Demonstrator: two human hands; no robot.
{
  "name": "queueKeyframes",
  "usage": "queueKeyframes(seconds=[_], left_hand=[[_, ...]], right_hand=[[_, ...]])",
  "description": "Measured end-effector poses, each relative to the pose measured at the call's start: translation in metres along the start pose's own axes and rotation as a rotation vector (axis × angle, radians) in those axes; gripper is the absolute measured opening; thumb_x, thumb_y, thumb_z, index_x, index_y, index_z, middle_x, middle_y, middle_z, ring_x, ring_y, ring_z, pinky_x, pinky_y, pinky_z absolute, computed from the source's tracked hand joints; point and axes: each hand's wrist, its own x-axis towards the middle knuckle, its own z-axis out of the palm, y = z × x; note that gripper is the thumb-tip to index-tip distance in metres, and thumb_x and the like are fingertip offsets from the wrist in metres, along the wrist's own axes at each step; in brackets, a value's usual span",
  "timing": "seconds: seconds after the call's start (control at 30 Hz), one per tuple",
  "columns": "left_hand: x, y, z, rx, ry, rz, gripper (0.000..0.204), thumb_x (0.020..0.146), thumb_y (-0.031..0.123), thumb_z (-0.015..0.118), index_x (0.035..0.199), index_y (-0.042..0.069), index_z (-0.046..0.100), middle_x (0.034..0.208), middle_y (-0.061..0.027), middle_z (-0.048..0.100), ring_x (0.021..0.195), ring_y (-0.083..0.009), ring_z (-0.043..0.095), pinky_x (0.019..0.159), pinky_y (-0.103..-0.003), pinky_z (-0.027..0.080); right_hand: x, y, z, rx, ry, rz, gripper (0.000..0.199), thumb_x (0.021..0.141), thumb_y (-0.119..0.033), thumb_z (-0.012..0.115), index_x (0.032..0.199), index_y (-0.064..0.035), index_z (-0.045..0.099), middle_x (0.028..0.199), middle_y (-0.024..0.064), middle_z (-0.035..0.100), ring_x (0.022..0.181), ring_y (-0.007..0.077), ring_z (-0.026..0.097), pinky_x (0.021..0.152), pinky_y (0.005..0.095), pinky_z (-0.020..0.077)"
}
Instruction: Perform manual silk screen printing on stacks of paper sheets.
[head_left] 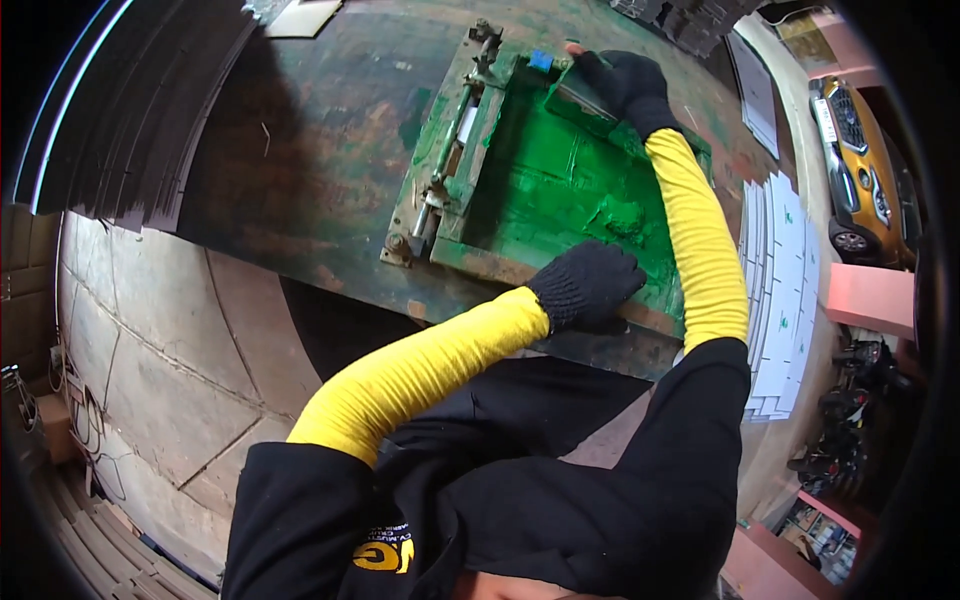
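Note:
A wooden screen-printing frame [480, 262] lies on the stained table, its mesh covered in wet green ink [545, 150]. A thicker lump of ink [620, 215] sits on the right half of the mesh. At the frame's far edge my right hand [632, 88], in a black glove, is closed on a squeegee [580, 102] smeared with green. My left hand [588, 285], gloved too, rests closed over the near rail; its fingertips are partly hidden. Along the frame's left side runs a metal hinge bar [440, 190] with clamps.
Dark flat sheets [130, 110] are stacked at the left. White sheets with small green prints [780, 290] form a pile at the right, beside the table [330, 130]. An orange car [860, 160] and motorcycles [850, 420] stand farther right.

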Motion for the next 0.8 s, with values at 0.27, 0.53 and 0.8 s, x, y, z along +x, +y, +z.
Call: queueKeyframes(seconds=[0.27, 0.53, 0.8], left_hand=[[0.007, 0.008, 0.000, 0.033, -0.044, 0.005, 0.057, 0.081, 0.049, 0.078, 0.113, 0.004, 0.062, 0.103, -0.0154, 0.064, 0.100, -0.0345, 0.063, 0.083, -0.048, 0.052], [0.005, 0.014, -0.003, 0.150, -0.108, 0.103, 0.047, 0.085, 0.048, 0.074, 0.108, 0.007, 0.067, 0.100, -0.0125, 0.064, 0.098, -0.0310, 0.063, 0.082, -0.045, 0.051], [0.002, 0.051, -0.043, 0.266, 0.127, 0.098, 0.041, 0.084, 0.044, 0.076, 0.103, 0.009, 0.068, 0.097, -0.0099, 0.064, 0.095, -0.0304, 0.063, 0.081, -0.045, 0.050]], right_hand=[[0.025, 0.008, 0.007, -0.065, 0.143, -0.008, 0.082, 0.084, -0.089, 0.048, 0.101, -0.0135, 0.078, 0.091, 0.0171, 0.074, 0.090, 0.0363, 0.072, 0.080, 0.0460, 0.0545], [-0.038, 0.086, -0.086, 0.239, 0.631, -0.028, 0.054, 0.092, -0.063, 0.066, 0.103, -0.0107, 0.076, 0.097, 0.0146, 0.075, 0.094, 0.0319, 0.073, 0.080, 0.0396, 0.0545], [-0.235, 0.219, -0.042, 0.432, 0.289, 0.342, 0.044, 0.103, -0.045, 0.056, 0.119, -0.0073, 0.072, 0.101, 0.0156, 0.075, 0.097, 0.0281, 0.072, 0.084, 0.0396, 0.0539]])
